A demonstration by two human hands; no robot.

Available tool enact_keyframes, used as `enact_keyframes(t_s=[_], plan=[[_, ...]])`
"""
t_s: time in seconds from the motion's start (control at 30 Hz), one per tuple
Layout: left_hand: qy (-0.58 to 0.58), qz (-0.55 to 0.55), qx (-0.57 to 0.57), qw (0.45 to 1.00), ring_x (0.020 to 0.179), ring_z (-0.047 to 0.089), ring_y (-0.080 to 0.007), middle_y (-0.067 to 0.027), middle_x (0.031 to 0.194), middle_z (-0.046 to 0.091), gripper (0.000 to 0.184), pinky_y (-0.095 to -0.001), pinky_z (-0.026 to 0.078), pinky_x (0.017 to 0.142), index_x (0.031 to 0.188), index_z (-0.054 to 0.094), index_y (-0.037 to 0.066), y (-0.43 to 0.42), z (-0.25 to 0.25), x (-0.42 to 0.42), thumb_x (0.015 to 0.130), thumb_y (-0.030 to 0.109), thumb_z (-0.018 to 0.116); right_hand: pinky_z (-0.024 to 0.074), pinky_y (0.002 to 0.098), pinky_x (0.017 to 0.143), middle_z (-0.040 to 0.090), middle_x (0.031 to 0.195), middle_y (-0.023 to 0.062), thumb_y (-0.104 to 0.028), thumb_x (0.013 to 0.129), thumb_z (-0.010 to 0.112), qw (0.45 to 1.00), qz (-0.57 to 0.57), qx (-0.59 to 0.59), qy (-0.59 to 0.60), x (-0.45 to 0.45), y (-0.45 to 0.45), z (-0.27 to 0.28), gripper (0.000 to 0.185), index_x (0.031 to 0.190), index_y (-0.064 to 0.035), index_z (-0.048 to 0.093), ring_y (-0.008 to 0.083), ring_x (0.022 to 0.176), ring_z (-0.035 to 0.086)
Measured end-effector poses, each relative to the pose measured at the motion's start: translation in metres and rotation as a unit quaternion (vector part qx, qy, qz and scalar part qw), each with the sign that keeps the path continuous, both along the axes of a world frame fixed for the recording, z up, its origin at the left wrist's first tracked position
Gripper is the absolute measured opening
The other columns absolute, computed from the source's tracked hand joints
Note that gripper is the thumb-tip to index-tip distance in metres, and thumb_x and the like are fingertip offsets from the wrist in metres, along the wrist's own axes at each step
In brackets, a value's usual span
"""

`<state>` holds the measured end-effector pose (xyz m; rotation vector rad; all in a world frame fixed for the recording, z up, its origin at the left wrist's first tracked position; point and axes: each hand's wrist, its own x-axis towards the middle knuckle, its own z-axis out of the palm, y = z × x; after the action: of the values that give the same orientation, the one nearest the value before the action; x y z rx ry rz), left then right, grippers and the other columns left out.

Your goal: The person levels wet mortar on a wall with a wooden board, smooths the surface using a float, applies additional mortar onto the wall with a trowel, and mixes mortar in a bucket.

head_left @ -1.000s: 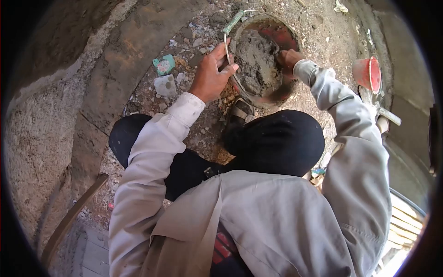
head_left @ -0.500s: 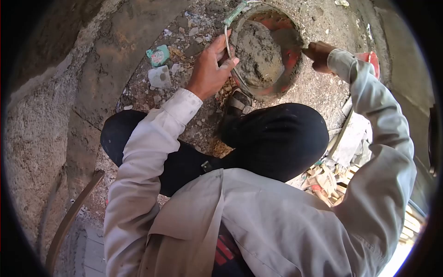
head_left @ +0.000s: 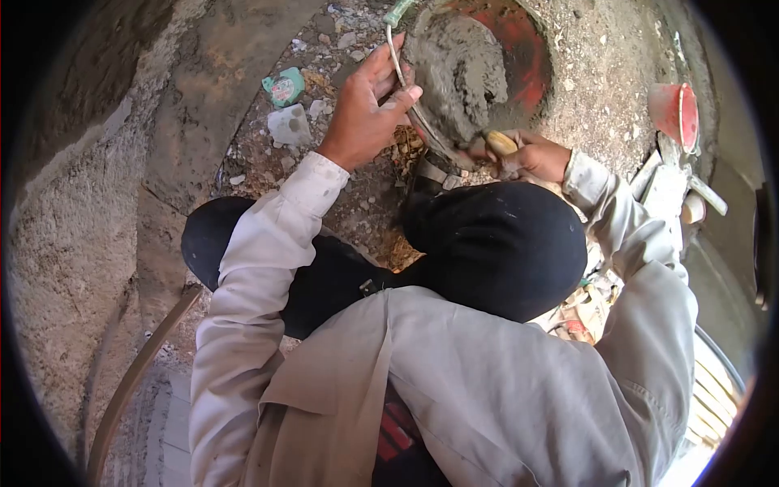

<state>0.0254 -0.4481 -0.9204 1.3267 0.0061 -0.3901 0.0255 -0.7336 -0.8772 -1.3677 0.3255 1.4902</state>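
A bucket (head_left: 531,61) with red inner walls stands in front of me, holding wet grey mortar (head_left: 458,77). My left hand (head_left: 373,105) is closed at its left rim, with the wire bail (head_left: 396,61) running between thumb and fingers. A green grip (head_left: 398,11) sits on that wire. At the near right edge of the bucket, my right hand (head_left: 531,156) is wrapped round the yellowish handle of a trowel (head_left: 501,144). The trowel's blade cannot be made out against the mortar.
Rubble and a pale block (head_left: 289,125) lie left of the bucket, beside a green tape measure (head_left: 284,87). A small red pail (head_left: 675,116) stands at the right. My bent knees (head_left: 503,243) are close below the bucket. A curved strip (head_left: 146,365) rises at lower left.
My right hand has swung from the bucket's far right side toward me, to its near edge, with the trowel. The mortar has been spread about. My left hand keeps its hold.
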Motion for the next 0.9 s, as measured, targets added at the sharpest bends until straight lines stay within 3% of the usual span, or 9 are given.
enact_keyframes(t_s=[0.1,0.23,0.37,0.43,0.53,0.63,0.7,0.8,0.9], plan=[[0.029,0.003,-0.001,1.000,0.118,0.052,-0.0181,-0.0090,0.130,0.049,0.071,-0.0304,0.058,0.081,0.150,0.027,0.008,0.004,0.008,0.002,0.089,0.007,0.064,0.0371,0.0223,0.034,0.045,0.065,0.0003,-0.006,0.087,0.056,0.967,-0.182,0.103,0.148,0.007,0.024,0.002,0.013,0.094,-0.0075,0.046,0.0069,0.039,0.042],[0.056,-0.007,-0.003,0.998,0.116,0.052,-0.0169,-0.0064,0.127,0.050,0.072,-0.0291,0.058,0.081,0.150,0.026,0.008,0.006,0.013,0.006,0.089,0.007,0.065,0.0373,0.0241,0.031,0.042,0.068,0.0045,-0.007,0.088,0.050,0.759,-0.450,0.382,0.274,-0.005,0.024,-0.015,0.016,0.097,-0.0051,0.036,0.0095,0.042,0.045],[0.037,0.000,-0.016,0.999,0.112,0.053,-0.0151,-0.0039,0.122,0.051,0.073,-0.0285,0.059,0.078,0.150,0.027,0.008,0.006,0.005,0.008,0.089,0.006,0.065,0.0395,0.0249,0.032,0.042,0.068,0.0060,-0.003,0.085,0.050,0.705,-0.477,0.456,0.260,-0.028,0.002,0.015,0.017,0.095,-0.0042,0.036,0.0125,0.042,0.046],[0.057,0.008,-0.021,0.998,0.117,0.052,-0.0191,-0.0090,0.126,0.052,0.070,-0.0319,0.057,0.080,0.149,0.027,0.003,0.006,0.010,0.009,0.089,0.001,0.063,0.0404,0.0256,0.034,0.045,0.067,0.0052,-0.002,0.083,0.054,0.862,-0.418,0.253,0.132,-0.035,-0.021,0.042,0.018,0.094,-0.0043,0.039,0.0130,0.041,0.047],[0.054,0.009,-0.017,0.998,0.123,0.051,-0.0236,-0.0135,0.131,0.051,0.069,-0.0348,0.057,0.083,0.148,0.027,0.002,0.005,0.018,0.007,0.089,-0.001,0.061,0.0397,0.0261,0.035,0.051,0.064,0.0039,-0.002,0.078,0.061,0.984,-0.157,-0.063,-0.062,-0.012,-0.014,0.109,0.020,0.090,-0.0056,0.045,0.0122,0.039,0.047],[0.023,0.008,-0.031,0.999,0.123,0.051,-0.0247,-0.0147,0.132,0.050,0.068,-0.0353,0.058,0.083,0.148,0.026,0.002,0.007,0.009,0.008,0.089,0.000,0.060,0.0418,0.0302,0.037,0.052,0.066,0.0030,-0.007,0.081,0.062,0.874,0.158,-0.346,-0.301,0.019,-0.015,0.097,0.024,0.101,-0.0023,0.049,0.0135,0.043,0.050],[-0.001,0.010,-0.032,0.999,0.123,0.051,-0.0254,-0.0155,0.132,0.050,0.068,-0.0355,0.058,0.083,0.148,0.026,0.001,0.005,0.002,0.006,0.089,0.000,0.060,0.0447,0.0334,0.039,0.055,0.069,0.0082,-0.010,0.084,0.062,0.870,0.215,-0.376,-0.237,0.036,0.023,0.071,0.028,0.107,0.0011,0.051,0.0169,0.047,0.054],[0.021,0.016,-0.017,1.000,0.124,0.051,-0.0260,-0.0166,0.130,0.052,0.068,-0.0353,0.057,0.084,0.148,0.026,0.000,0.006,0.002,0.005,0.089,0.000,0.061,0.0530,0.0431,0.078,0.065,0.086,0.0246,-0.026,0.075,0.072,0.736,0.497,-0.266,-0.375,0.032,0.051,0.000,0.036,0.094,0.0039,0.064,0.0380,0.086,0.066],[-0.010,0.009,-0.006,1.000,0.124,0.051,-0.0271,-0.0173,0.129,0.052,0.068,-0.0358,0.057,0.086,0.148,0.026,0.000,0.010,-0.003,0.004,0.089,0.000,0.061,0.0532,0.0447,0.074,0.064,0.080,0.0220,-0.016,0.072,0.071,0.699,0.510,-0.215,-0.452,0.021,0.031,0.023,0.030,0.093,0.0010,0.057,0.0402,0.083,0.065]])
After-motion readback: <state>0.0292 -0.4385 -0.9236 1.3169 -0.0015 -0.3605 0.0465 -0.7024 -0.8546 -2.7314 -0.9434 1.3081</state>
